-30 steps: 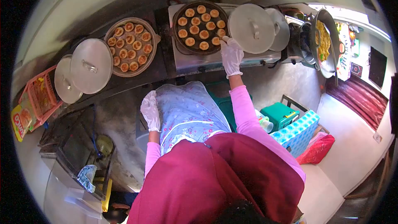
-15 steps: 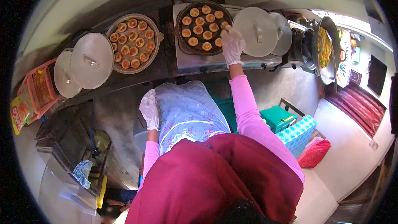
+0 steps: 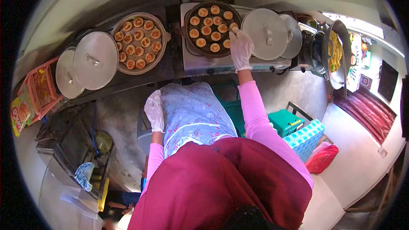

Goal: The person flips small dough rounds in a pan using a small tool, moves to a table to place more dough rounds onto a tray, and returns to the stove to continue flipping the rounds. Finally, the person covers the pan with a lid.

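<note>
My right hand [image 3: 241,50], in a clear plastic glove, reaches over the right edge of a dark round pan [image 3: 186,34]. Its fingers are pinched at a small round bun [image 3: 233,26] by the rim. Several more buns with browned tops, such as one bun [image 3: 206,30], lie spread in this pan, which sits on a stove [image 3: 200,63]. My left hand [image 3: 154,110], also gloved, hangs beside the blue floral apron [image 3: 191,106] with its fingers curled together, and no object shows in it.
Left of the stove, a second pan [image 3: 167,37] holds several darker-browned buns. Metal lids [image 3: 94,59] lean at far left; another lid [image 3: 264,34] rests right of the dark pan. A wok [image 3: 341,30] with yellow food stands farther right. Below is a green box [image 3: 285,121].
My right hand has shifted slightly down at the pan's right edge, staying by the same bun. The whole view has moved a little. My left hand stays beside the apron.
</note>
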`<move>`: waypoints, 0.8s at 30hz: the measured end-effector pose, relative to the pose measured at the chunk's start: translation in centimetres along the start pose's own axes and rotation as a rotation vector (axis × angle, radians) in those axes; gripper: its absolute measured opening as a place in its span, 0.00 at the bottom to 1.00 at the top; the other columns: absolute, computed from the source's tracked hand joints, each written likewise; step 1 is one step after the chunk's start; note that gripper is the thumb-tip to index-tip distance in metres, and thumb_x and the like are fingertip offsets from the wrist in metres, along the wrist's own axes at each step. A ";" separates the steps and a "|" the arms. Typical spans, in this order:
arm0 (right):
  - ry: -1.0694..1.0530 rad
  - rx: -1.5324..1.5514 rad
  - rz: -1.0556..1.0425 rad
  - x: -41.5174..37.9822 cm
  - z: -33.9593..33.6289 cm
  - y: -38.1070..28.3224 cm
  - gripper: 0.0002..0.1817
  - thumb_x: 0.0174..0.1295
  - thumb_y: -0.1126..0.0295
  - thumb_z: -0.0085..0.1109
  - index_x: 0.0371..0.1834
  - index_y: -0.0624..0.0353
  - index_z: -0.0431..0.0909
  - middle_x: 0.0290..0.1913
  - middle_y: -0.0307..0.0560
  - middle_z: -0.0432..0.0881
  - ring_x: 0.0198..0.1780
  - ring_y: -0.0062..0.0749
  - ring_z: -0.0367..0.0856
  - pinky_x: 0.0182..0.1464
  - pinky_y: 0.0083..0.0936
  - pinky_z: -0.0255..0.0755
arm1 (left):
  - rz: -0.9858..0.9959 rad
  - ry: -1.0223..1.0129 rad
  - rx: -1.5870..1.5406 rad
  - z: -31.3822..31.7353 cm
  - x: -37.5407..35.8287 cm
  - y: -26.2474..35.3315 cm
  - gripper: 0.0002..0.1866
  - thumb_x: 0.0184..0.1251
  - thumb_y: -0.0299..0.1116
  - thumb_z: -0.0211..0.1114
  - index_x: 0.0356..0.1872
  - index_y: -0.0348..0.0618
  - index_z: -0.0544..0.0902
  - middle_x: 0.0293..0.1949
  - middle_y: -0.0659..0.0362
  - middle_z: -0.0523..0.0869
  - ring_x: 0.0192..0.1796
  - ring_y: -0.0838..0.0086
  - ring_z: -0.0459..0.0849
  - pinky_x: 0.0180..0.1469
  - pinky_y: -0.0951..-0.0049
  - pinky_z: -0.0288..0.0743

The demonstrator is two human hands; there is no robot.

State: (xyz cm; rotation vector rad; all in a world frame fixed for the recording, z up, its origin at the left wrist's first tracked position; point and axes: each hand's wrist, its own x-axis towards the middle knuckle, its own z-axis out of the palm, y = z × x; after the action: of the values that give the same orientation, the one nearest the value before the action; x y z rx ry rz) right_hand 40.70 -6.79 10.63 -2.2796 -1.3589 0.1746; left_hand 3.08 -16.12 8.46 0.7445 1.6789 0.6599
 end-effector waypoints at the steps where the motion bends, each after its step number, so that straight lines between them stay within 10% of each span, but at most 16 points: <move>1: -0.036 -0.004 0.050 -0.5 -0.2 -0.2 0.15 0.64 0.64 0.61 0.49 0.60 0.87 0.45 0.57 0.89 0.47 0.49 0.88 0.52 0.38 0.78 | 0.004 -0.010 -0.020 0.0 0.0 -0.2 0.14 0.77 0.31 0.62 0.56 0.34 0.85 0.51 0.58 0.89 0.48 0.80 0.84 0.50 0.79 0.76; 24: -0.143 0.000 -0.036 -0.6 1.6 -1.7 0.16 0.68 0.62 0.57 0.49 0.61 0.85 0.43 0.57 0.87 0.47 0.54 0.85 0.50 0.44 0.75 | 0.023 -0.043 -0.040 0.2 -0.2 -0.4 0.15 0.77 0.32 0.63 0.56 0.33 0.85 0.51 0.57 0.89 0.50 0.78 0.84 0.53 0.78 0.76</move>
State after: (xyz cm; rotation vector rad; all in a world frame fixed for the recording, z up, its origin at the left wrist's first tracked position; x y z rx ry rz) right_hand 38.47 -6.09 9.90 -2.2783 -1.4699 0.3305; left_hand 3.29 -16.48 8.25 0.7456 1.6157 0.6866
